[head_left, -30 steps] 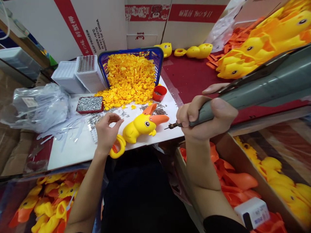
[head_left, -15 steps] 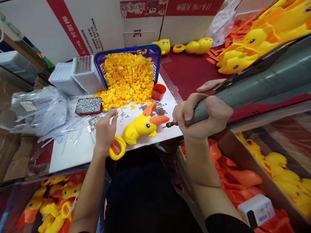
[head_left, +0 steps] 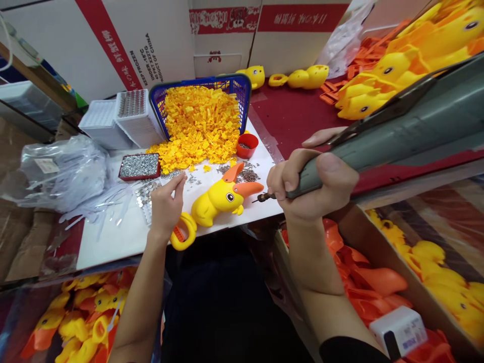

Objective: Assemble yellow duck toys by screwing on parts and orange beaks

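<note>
My right hand (head_left: pixel 315 184) is wrapped round a grey-green electric screwdriver (head_left: pixel 397 123), its thin bit pointing left, just off the orange beak. On the front of the white board lies a yellow toy duck (head_left: pixel 215 201) with an orange beak split open and a looped handle. My left hand (head_left: pixel 166 201) is above the board, left of the duck and close to its handle. The thumb and forefinger there are drawn together in a pinch; anything between them is too small to make out. Loose small metal parts (head_left: pixel 193 179) lie beyond those fingertips.
A blue basket (head_left: pixel 247 96) spills yellow plastic pieces. Beside it stand a red cup (head_left: pixel 254 147) of screws, a red tray (head_left: pixel 132 176) of silver parts and white stacked trays (head_left: pixel 132 121). Boxes of orange parts (head_left: pixel 378 277) and ducks lie below; more ducks sit at upper right.
My left thumb and forefinger have come closer together, and the hand has shifted slightly right. The screwdriver has moved a little left, while the duck stays in place on the board.
</note>
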`<action>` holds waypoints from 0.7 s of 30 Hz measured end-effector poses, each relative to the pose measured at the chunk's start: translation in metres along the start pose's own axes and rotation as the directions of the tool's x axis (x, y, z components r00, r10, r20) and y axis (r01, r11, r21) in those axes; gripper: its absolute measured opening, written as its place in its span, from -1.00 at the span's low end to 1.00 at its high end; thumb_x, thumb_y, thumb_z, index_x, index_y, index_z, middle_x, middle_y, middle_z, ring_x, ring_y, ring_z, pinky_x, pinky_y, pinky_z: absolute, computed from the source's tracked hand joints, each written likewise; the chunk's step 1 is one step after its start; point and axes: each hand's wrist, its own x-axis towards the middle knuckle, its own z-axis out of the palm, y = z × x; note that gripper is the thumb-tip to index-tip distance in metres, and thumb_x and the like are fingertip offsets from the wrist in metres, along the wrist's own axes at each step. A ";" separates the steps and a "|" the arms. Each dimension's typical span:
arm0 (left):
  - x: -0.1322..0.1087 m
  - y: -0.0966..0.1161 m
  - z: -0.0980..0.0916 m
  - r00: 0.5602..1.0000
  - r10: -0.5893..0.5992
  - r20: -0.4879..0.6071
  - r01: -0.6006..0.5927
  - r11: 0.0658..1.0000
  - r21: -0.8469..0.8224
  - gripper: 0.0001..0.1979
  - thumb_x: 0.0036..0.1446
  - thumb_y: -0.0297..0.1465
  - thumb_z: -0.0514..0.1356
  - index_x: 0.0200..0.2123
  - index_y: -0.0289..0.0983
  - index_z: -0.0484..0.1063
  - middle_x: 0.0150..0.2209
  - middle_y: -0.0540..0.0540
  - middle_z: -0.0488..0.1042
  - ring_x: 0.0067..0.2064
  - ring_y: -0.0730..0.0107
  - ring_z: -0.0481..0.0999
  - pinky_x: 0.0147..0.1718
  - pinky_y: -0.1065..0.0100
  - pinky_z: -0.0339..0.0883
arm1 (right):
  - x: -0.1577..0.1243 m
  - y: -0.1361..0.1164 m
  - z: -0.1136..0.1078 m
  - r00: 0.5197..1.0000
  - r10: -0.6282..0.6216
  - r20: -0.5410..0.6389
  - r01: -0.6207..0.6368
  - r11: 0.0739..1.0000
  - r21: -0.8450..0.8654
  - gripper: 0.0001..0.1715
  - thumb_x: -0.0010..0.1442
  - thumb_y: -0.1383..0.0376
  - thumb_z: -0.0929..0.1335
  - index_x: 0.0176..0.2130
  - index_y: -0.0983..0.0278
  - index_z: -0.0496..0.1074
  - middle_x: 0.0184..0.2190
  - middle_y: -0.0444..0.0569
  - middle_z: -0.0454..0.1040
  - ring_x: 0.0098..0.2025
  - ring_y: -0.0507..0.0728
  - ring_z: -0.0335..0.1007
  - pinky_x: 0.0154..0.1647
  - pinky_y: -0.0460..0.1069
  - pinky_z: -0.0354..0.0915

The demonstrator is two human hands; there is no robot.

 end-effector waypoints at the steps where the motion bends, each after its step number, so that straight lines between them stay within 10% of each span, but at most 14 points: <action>1: 0.000 -0.001 0.000 1.000 -0.001 0.010 0.001 1.000 0.004 -0.71 0.36 -0.26 0.17 -0.05 -0.23 0.64 -0.08 -0.13 0.72 -0.05 0.15 0.73 0.01 0.20 0.57 | 0.000 0.000 0.000 1.000 0.004 -0.003 -0.004 1.000 -0.004 -0.62 0.13 -0.01 0.50 -0.28 0.11 0.33 -0.77 -0.35 0.15 -0.86 0.01 -0.02 -0.82 -0.05 -0.03; 11: -0.021 0.027 -0.004 0.992 -0.100 -0.078 0.069 0.940 -0.335 -0.86 0.14 -0.34 0.42 -0.26 -0.25 0.57 -0.31 -0.05 0.66 -0.25 0.32 0.68 -0.12 0.25 0.61 | -0.002 -0.004 0.000 1.000 0.021 0.014 -0.022 0.998 0.059 -0.69 0.14 0.04 0.50 -0.28 0.11 0.38 -0.77 -0.33 0.15 -0.84 0.01 -0.01 -0.81 -0.06 -0.01; 21: -0.073 0.087 0.011 0.985 0.171 -0.014 -0.157 0.865 -0.476 -0.70 0.18 -0.55 0.41 -0.03 -0.22 0.58 -0.21 -0.03 0.73 -0.18 0.36 0.75 -0.06 0.34 0.66 | -0.015 -0.056 0.016 0.951 0.212 0.226 -0.212 0.977 -0.024 -0.68 0.28 -0.02 0.43 -0.29 0.10 0.34 -0.72 -0.33 0.31 -0.77 0.01 0.20 -0.69 -0.04 0.30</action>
